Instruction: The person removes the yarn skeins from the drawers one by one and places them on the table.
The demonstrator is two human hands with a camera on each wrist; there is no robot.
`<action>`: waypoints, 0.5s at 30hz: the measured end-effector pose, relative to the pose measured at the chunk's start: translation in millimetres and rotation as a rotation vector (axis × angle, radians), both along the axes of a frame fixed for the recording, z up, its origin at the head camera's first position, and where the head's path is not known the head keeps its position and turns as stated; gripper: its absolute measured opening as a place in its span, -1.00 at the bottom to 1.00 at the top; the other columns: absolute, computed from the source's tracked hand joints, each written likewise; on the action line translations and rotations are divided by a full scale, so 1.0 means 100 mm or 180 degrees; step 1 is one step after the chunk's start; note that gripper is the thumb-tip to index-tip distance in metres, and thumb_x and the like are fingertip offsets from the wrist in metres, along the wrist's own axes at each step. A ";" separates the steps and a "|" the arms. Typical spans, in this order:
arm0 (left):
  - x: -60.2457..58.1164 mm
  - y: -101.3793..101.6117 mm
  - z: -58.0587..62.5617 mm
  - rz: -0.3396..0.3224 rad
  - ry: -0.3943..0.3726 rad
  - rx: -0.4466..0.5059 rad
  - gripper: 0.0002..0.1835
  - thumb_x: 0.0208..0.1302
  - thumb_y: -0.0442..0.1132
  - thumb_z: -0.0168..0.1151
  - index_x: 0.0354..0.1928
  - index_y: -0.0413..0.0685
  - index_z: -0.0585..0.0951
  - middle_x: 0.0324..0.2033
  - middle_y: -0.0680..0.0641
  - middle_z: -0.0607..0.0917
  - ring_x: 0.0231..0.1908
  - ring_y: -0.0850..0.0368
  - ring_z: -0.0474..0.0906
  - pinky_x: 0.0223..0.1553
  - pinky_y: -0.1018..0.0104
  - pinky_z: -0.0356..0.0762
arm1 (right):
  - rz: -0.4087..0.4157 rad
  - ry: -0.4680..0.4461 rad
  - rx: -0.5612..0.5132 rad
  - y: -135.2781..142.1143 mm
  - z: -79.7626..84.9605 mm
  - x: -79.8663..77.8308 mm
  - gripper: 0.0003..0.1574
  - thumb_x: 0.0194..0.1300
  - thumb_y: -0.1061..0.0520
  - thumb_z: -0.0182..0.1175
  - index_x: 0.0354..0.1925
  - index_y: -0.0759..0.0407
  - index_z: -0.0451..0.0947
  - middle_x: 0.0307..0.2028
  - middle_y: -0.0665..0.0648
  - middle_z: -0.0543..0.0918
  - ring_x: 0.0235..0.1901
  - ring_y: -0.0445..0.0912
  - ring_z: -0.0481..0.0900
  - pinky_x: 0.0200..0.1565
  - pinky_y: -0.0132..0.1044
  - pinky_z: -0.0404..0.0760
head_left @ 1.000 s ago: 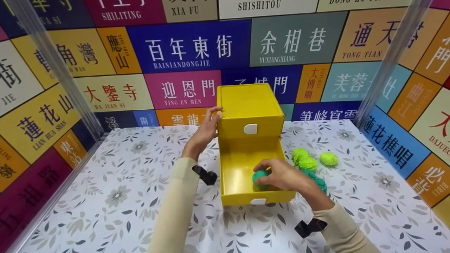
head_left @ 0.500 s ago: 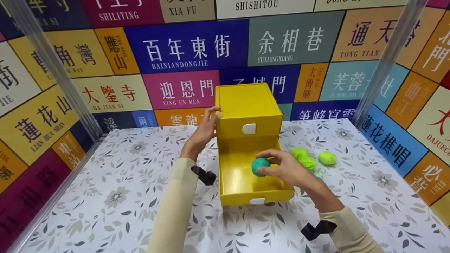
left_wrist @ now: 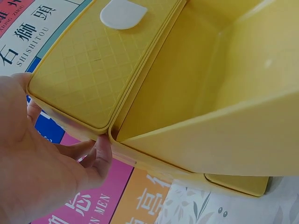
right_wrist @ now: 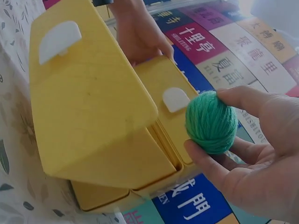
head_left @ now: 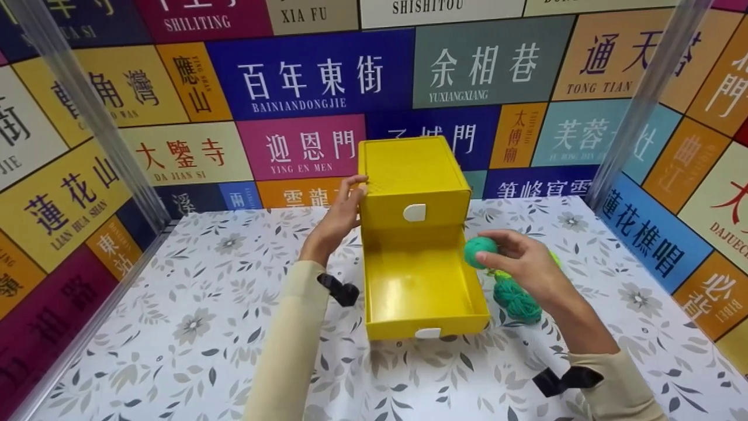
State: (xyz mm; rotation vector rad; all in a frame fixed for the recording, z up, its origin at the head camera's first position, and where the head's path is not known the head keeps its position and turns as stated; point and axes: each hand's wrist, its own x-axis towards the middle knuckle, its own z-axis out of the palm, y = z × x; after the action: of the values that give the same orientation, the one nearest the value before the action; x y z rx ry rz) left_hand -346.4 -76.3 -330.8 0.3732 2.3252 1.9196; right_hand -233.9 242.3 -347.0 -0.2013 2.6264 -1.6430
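Observation:
A yellow two-drawer storage box [head_left: 414,166] stands in the middle of the head view, its lower drawer [head_left: 397,286] pulled out and bare inside. My left hand [head_left: 339,219] holds the box by its upper left side. In the left wrist view the thumb [left_wrist: 100,154] and bent fingers of that hand touch the box's edges. Between thumb and fingers, my right hand [head_left: 529,263] pinches a green ball of yarn [head_left: 480,252] above the drawer's right wall. Several darker green yarn balls [head_left: 517,301] lie beneath that hand. Lime-green yarn [head_left: 501,273] is mostly hidden behind it.
A floral-patterned tabletop [head_left: 193,280] carries the box. Colourful printed panels [head_left: 310,76] rise behind and at both sides, with clear posts [head_left: 643,99] at the corners. White tabs [head_left: 428,332] mark the drawer fronts.
The right hand has lifted the green yarn ball from the lower drawer and carried it up and right, over the drawer's wall. The left hand stays on the box.

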 end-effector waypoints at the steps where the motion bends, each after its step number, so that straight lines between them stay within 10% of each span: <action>1: 0.00 0.00 0.00 -0.0006 -0.0006 -0.0008 -0.56 0.59 0.09 -0.25 0.40 0.24 0.15 0.42 -0.14 0.29 0.40 -0.11 0.32 0.44 -0.21 0.25 | -0.0037 0.0013 0.0021 0.04 0.00 0.01 -0.15 0.31 -0.28 0.27 0.40 0.08 0.35 0.32 0.19 0.50 0.24 -0.01 0.51 0.08 -0.50 0.57; 15: 0.00 0.01 0.00 -0.0003 -0.0029 0.0022 -0.57 0.59 0.06 -0.23 0.40 0.23 0.14 0.44 -0.12 0.26 0.42 -0.11 0.29 0.44 -0.22 0.24 | -0.0205 0.0111 -0.0187 0.52 -0.15 -0.08 -0.17 0.38 -0.23 0.21 0.42 0.17 0.31 0.11 -0.11 0.55 -0.10 -0.35 0.67 0.00 -0.53 0.62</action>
State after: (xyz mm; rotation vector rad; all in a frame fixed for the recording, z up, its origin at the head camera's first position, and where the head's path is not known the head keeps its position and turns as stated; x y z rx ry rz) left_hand -346.8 -75.6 -330.7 0.3654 2.3129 1.9254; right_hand -241.5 294.0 -362.0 -0.1501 2.6386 -1.7537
